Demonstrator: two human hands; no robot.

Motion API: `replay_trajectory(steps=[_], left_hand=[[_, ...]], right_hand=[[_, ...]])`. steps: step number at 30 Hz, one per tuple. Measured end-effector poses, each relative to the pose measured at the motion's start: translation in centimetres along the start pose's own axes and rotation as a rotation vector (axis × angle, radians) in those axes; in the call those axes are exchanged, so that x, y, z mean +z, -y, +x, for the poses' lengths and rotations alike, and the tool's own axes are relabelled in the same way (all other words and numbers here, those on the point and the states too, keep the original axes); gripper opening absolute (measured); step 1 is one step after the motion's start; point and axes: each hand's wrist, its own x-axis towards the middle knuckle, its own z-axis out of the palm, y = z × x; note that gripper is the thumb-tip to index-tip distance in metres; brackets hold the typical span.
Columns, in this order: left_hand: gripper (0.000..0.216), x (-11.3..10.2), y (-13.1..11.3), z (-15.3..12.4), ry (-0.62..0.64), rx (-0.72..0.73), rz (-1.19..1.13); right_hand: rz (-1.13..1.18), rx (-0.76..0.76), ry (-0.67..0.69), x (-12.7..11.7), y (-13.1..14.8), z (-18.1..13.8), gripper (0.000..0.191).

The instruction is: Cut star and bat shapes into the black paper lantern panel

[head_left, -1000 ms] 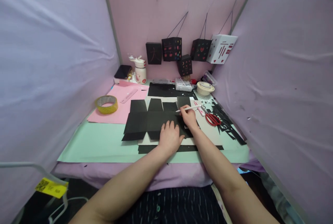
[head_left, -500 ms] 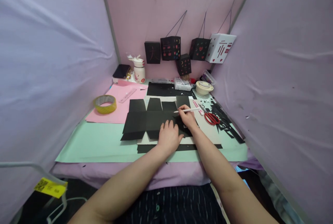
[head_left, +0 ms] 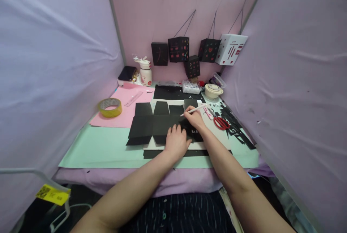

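A flat black paper box net (head_left: 151, 123) lies on a white sheet over the mint green mat (head_left: 103, 148). My left hand (head_left: 176, 139) rests flat on the black paper with its fingers spread, pressing it down. My right hand (head_left: 193, 118) is closed around a white pen-like tool (head_left: 195, 109), whose tip touches the black paper near the net's upper right panels.
Red scissors (head_left: 221, 123) and black paper scraps (head_left: 235, 126) lie to the right. A yellow tape roll (head_left: 110, 107), pink paper (head_left: 127, 108) with a ruler, a white bottle (head_left: 146, 74), a round tape roll (head_left: 213, 90) and hanging paper lanterns (head_left: 179, 49) stand behind. Purple cloth walls enclose the table.
My right hand and the white tool shifted slightly left along the black paper, the tool tilting more upward. My left hand stayed in place.
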Motion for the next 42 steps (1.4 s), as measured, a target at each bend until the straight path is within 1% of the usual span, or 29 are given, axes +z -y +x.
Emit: replay_trajectory(steps=[5,8,11,18,32,42], left_hand=[[0.043,-0.3,-0.1,0.0,0.014,-0.004,-0.013],[0.043,-0.4,-0.1,0.0,0.008,-0.006,-0.019],[0.045,-0.3,-0.1,0.1,0.008,-0.009,-0.019],[0.045,0.0,-0.1,0.0,-0.002,-0.006,-0.014],[0.044,-0.1,-0.1,0.1,0.003,-0.004,-0.012],[0.044,0.0,-0.1,0.1,-0.007,-0.004,-0.011]], right_hand=[[-0.059,0.024,0.019,1.2,-0.2,-0.3,0.010],[-0.064,0.017,0.031,1.6,-0.5,-0.6,0.009],[-0.056,0.016,0.062,1.6,-0.6,-0.7,0.009],[-0.057,0.004,0.077,1.7,-0.6,-0.6,0.010],[-0.045,0.028,0.056,1.5,-0.3,-0.7,0.011],[-0.053,0.006,0.068,1.7,-0.8,-0.6,0.010]])
